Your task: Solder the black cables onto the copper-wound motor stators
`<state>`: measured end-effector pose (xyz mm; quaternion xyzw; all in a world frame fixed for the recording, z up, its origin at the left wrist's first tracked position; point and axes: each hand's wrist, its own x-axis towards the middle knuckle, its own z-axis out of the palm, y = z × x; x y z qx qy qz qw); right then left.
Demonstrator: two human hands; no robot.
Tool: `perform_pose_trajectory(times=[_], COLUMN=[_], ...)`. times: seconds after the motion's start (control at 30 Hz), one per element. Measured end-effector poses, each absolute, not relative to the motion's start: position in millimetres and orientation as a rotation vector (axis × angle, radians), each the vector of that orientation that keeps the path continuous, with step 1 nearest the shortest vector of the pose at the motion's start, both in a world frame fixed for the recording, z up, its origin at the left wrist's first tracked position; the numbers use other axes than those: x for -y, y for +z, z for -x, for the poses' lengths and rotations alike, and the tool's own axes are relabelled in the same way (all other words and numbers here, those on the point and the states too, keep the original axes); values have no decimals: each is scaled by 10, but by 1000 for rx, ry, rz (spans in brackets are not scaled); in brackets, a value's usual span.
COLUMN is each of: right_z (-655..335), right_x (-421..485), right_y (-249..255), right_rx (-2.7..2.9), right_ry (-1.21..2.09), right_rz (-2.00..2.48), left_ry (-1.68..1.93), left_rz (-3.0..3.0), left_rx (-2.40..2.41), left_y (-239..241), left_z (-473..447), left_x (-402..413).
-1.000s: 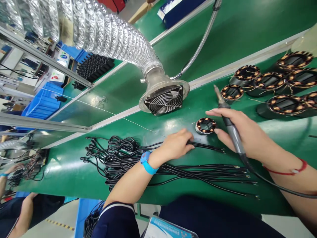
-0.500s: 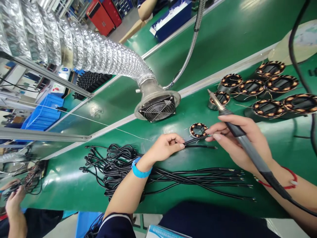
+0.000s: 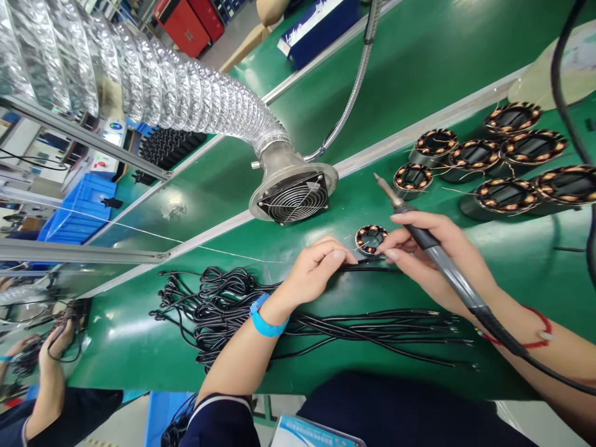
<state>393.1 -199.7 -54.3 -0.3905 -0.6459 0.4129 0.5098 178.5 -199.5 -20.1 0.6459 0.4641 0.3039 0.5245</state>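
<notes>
We find the left hand (image 3: 319,273) curled closed on a smooth black cable (image 3: 369,261) beside the copper-wound ring (image 3: 361,241) on the glossy tabletop (image 3: 130,347); the right hand (image 3: 463,257) grips a tapered soldering iron (image 3: 440,262), fingertips apparently pinched near the ring.

the wound ring (image 3: 371,229) lies flat on the bench (image 3: 382,292), its hollow centre facing up, copper-coloured coils spaced around a dark rim, thin loose wire ends beside it. a black cable (image 3: 367,261) runs along the near side of the ring, its far end partly hidden; whether it touches the ring cannot be told. the soldering iron (image 3: 440,261), with a grey and black handle and a metal shaft, slants past the ring, its tip apart from it, on the far side.
</notes>
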Motion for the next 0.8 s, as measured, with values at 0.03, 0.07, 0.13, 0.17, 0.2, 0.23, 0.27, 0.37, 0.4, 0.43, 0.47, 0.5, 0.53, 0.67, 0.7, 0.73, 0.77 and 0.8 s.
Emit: perform_pose_trajectory(times=[0.03,0.07,0.13,0.17,0.2,0.23,0.27,0.37,0.4,0.43,0.47,0.5,0.53,0.67,0.7,0.73,0.77,0.8], right_z=[-3916,-3905,-3894,-3894,-3897,-3900,-3903,-3901,-3896,-3890,-3882,-3873,-3862,-3811,-3799,-3788,-3778,-3770], right_x=[2002,2008,2018,2023,2027,2030,2033,2038,2039,2041,2045,2051,2059,2114,2127,2138,2144,2146], right_y=[-548,-550,-551,-551,-553,-557,-562,-571,-566,-555,-539,-519,-497,-422,-412,-406,-403,-403], right_rx=[1548,1541,1543,1549,1556,1560,1559,1546,1549,1557,1569,1576,1576,1565,1569,1574,1577,1578], right_ry=[1017,1025,1023,1024,1029,1037,1046,1051,1048,1044,1044,1045,1041,1005,989,976,965,956], right_rz=[934,924,918,922,928,931,925,861,848,841,837,836,831,816,823,833,845,862], left_ry=[740,738,709,686,665,650,638,637,649,666,684,704,723,717,677,627,580,547], left_rz=[-1592,-1640,-1723,-1757,-1783,-1801,-1817,-1873,-1904,-1938,-1967,-1979,-1964,-1607,-1485,-1373,-1279,-1205], left_rx=[-1100,-1091,-1071,-1060,-1052,-1053,-1058,-1057,-1059,-1066,-1078,-1093,-1109,-1103,-1058,-1005,-953,-918], left_y=[-194,-191,-193,-197,-201,-205,-208,-203,-195,-184,-171,-156,-142,-107,-108,-111,-118,-125], left_z=[-1818,-1848,-1888,-1896,-1898,-1895,-1888,-1869,-1868,-1870,-1876,-1884,-1893,-1912,-1908,-1900,-1890,-1878], left_x=[2007,2019,2040,2048,2052,2054,2054,2050,2053,2058,2068,2082,2098,2158,2164,2165,2161,2153])
